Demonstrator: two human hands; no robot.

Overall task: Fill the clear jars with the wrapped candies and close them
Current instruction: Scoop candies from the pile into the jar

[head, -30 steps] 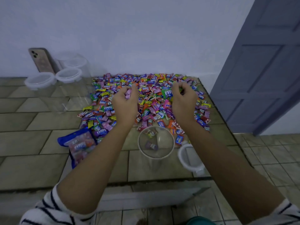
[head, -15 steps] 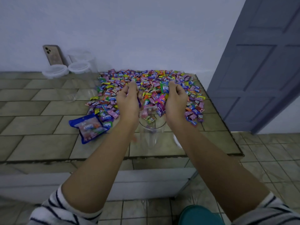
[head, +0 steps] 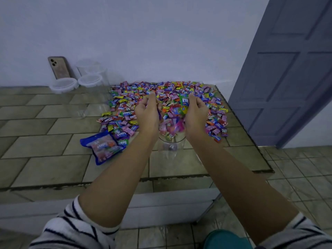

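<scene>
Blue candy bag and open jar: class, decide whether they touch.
Apart. Head view: the left forearm crosses the tiled gap between blue candy bag and open jar.

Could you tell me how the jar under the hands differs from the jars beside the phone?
The front jar stands open, a few candies inside; the back jars wear white lids and look empty. The front jar sits under the left hand and right hand; the back jars stand untouched by the wall. All are clear.
</scene>
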